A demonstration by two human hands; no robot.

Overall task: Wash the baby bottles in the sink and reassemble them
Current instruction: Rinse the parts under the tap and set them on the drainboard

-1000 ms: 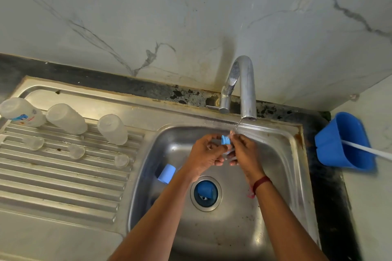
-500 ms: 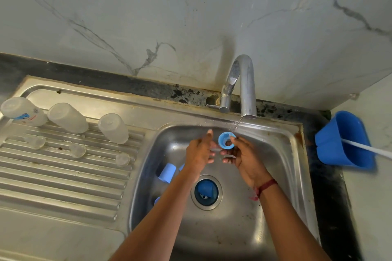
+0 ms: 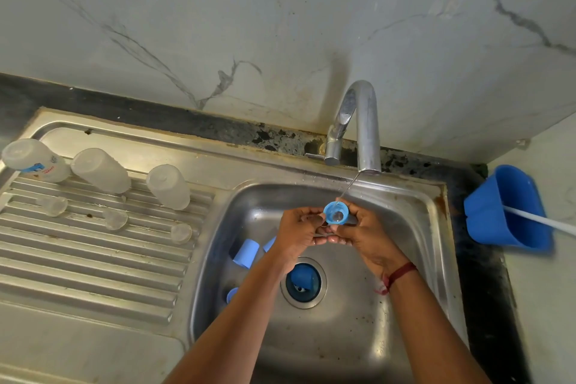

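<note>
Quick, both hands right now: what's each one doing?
Left hand: pinching the blue ring at its left edge.
Right hand: holding the same blue ring under the tap stream.

The tap (image 3: 364, 121) stands at the sink bowl's (image 3: 343, 337) 12 o'clock. Under it, the left hand (image 3: 296, 234) and right hand (image 3: 364, 237) hold a ring (image 3: 336, 213) between them. At the bowl's 9 o'clock lies the drain board (image 3: 93, 259), with three bottles (image 3: 99, 170) at the back and three teats (image 3: 115, 219) before them. A cap (image 3: 246, 253) lies at the drain hole's (image 3: 288, 293) 10 o'clock; another (image 3: 302, 278) sits in it. A tub (image 3: 486, 218) is at the bowl's 3 o'clock.
</note>
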